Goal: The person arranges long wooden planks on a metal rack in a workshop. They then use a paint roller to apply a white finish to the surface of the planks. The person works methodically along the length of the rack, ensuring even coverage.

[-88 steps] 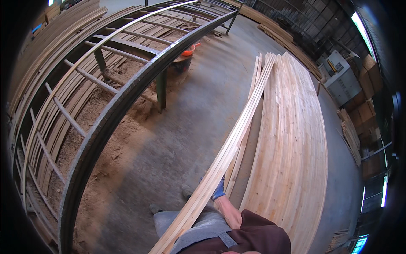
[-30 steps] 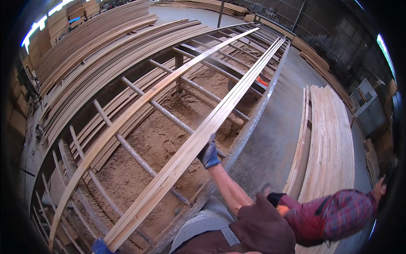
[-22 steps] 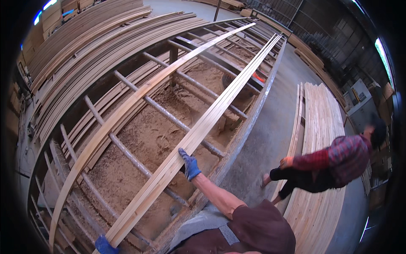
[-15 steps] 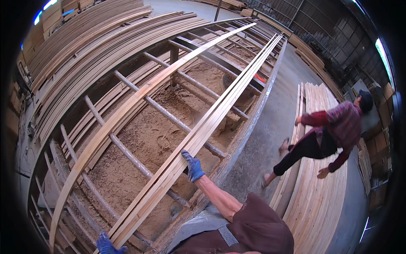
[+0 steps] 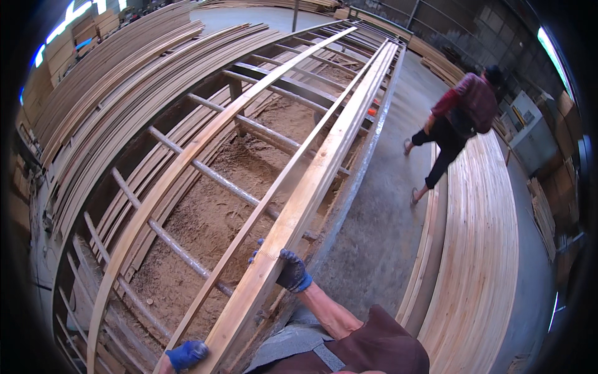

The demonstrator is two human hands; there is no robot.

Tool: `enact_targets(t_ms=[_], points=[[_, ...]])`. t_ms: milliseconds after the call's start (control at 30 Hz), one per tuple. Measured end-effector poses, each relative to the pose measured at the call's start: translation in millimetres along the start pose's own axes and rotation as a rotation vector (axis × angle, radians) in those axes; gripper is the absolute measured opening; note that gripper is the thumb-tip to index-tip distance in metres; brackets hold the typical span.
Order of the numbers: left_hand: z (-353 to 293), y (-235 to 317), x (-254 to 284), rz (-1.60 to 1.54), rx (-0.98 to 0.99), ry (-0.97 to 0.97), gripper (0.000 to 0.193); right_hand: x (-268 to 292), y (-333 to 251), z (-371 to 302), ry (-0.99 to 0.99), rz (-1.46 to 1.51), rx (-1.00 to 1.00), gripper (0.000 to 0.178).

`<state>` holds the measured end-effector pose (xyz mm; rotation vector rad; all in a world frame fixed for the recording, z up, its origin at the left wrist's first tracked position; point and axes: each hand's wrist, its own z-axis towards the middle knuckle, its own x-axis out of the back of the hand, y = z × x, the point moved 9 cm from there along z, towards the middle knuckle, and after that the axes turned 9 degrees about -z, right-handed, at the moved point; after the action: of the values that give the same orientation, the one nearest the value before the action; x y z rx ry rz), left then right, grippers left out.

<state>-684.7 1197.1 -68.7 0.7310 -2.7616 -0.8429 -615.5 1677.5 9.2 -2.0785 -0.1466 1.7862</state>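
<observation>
A long, pale wooden board (image 5: 305, 187) runs away from me across a metal roller frame, its broad face up. My right hand (image 5: 293, 273), in a blue glove, grips it from the right and beneath; blue fingertips show at its left edge. Close to the near end, my left hand (image 5: 188, 354), also gloved in blue, is closed against the board's left side, its fingers partly hidden. A narrow wooden strip (image 5: 249, 229) lies apart, just left of this board. Farther left, another long board (image 5: 180, 163) rests across the rollers.
Sawdust (image 5: 205, 218) covers the ground beneath the metal rollers (image 5: 177, 248). Stacked planks (image 5: 124, 106) lie beyond the frame on the left. At right, a person (image 5: 461, 118) walks beside a large pile of boards (image 5: 479, 249).
The boards in my hands have turned from narrow edges up to a broad face up, and one strip now lies apart on the left. The person at right has walked farther away.
</observation>
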Motion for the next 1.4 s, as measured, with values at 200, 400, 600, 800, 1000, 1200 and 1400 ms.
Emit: enact_targets(t_ms=[200,400,600,800,1000,1200,1400], points=[[-93.1,197.2,-97.7,0.245,-0.237,0.076,0.055,64.4,-18.3,-23.1,0.170,-0.271,-0.111,0.077],[-105.1,209.5,-104.1,0.970,-0.317,0.595,0.091,-7.8,-139.6,-44.1,0.649,-1.511,0.116,0.075],[-56.7,144.2,-151.9,1.393,-0.352,0.772,0.076,29.7,-125.3,-71.9,0.702,-2.029,-0.336,0.073],[-43.2,115.3,-134.1,0.944,-0.353,0.697,0.079,24.1,-126.8,-72.7,0.763,-1.838,-0.117,0.052],[-54.6,128.9,-99.0,0.949,-0.433,0.688,0.072,-39.0,-115.2,-35.9,0.571,-2.102,-0.027,0.062],[-62.2,106.4,-148.4,1.247,-0.692,1.011,0.082,18.2,-111.5,-63.2,0.427,-2.196,-0.419,0.068],[-62.9,115.3,-127.0,0.738,-0.600,0.796,0.058,-62.7,-93.4,-42.5,0.231,-2.174,0.178,0.040]])
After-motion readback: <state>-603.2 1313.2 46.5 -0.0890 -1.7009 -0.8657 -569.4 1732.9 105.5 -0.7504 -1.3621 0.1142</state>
